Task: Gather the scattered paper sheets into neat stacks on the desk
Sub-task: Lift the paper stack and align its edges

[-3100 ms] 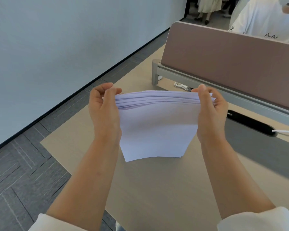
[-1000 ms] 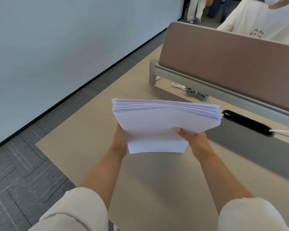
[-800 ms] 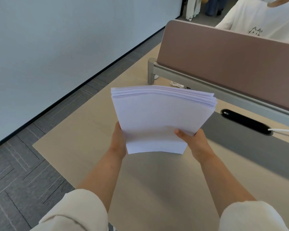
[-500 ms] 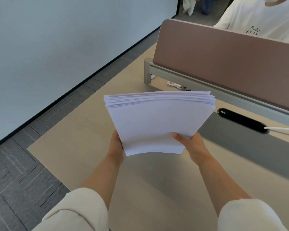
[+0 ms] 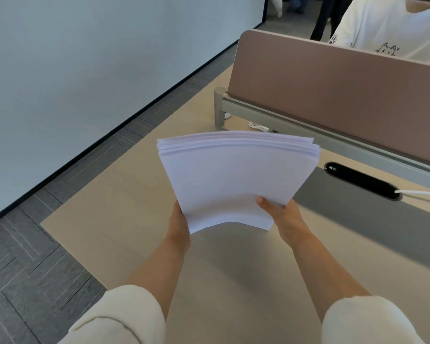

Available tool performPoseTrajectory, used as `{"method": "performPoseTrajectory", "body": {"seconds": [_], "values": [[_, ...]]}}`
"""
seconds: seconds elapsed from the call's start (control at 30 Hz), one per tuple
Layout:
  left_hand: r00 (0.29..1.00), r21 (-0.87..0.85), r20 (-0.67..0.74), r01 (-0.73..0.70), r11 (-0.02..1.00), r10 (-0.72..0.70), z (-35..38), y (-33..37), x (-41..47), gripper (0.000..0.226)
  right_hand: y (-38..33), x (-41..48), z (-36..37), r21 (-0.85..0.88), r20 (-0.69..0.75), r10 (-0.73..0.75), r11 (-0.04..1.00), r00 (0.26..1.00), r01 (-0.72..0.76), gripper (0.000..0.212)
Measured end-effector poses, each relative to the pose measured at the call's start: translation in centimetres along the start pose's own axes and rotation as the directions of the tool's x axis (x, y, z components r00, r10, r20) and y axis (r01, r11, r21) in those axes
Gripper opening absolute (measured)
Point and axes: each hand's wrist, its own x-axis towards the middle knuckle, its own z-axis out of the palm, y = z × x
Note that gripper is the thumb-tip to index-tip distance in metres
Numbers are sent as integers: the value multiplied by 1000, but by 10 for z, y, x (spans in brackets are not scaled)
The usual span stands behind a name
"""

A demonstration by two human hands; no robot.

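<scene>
A thick stack of white paper sheets (image 5: 236,180) is held above the beige desk (image 5: 233,281), its far edge fanned and bowed. My left hand (image 5: 178,219) holds its near left corner from underneath, mostly hidden by the sheets. My right hand (image 5: 281,212) grips the near right corner, thumb on top of the stack and fingers hidden below. The stack's near edge curves downward between my hands.
A brown divider panel (image 5: 333,95) on a grey rail (image 5: 296,129) bounds the desk's far side. A black cable grommet (image 5: 363,181) with a white cable (image 5: 420,193) lies to the right. A person in white stands behind the panel. Grey floor lies left.
Three seconds ago both hands pinched the stack's top corners with it upright on the desk. Now they hold its near corners, the stack lifted and tilted flatter; little movement in the last second.
</scene>
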Motion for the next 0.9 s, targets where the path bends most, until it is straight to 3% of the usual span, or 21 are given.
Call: {"method": "performPoseTrajectory", "body": {"seconds": [0.2, 0.37, 0.43, 0.47, 0.53, 0.6, 0.67, 0.73, 0.8, 0.9], "values": [[994, 23, -29, 108, 994, -108, -2, -4, 2, 28, 1, -4, 1, -5, -33, -5, 1000, 999, 4, 28], [993, 72, 46, 101, 992, -105, -2, -3, -3, 34, 1, -4, 1, -45, -23, 15, 999, 1000, -16, 27], [996, 91, 12, 92, 992, -93, 0, 8, -10, 24, -7, -5, 0, -72, -37, 4, 997, 999, -7, 27], [998, 92, -22, 65, 994, -63, 0, 17, -13, 20, -13, -6, 0, -80, -51, -12, 997, 999, 8, 29], [989, 67, -71, -128, 989, 133, 4, 49, -26, 34, -37, -11, 0, -73, -90, -100, 993, 991, 93, 39], [923, -60, -63, -382, 922, 379, 13, 92, -49, 41, -68, -19, 1, -93, -153, -255, 966, 955, 243, 54], [836, -180, -74, -547, 817, 543, 24, 127, -70, 45, -95, -29, 9, -112, -210, -385, 923, 899, 369, 49], [806, -156, -95, -592, 791, 584, 35, 147, -85, 36, -110, -35, 19, -119, -254, -445, 895, 859, 429, 39], [817, -50, -127, -572, 819, 563, 40, 150, -84, 17, -117, -35, 28, -77, -327, -416, 907, 849, 414, 33], [808, 33, -208, -557, 830, 551, 38, 150, -73, 22, -124, -30, 32, -31, -419, -309, 945, 854, 327, 22]]}}
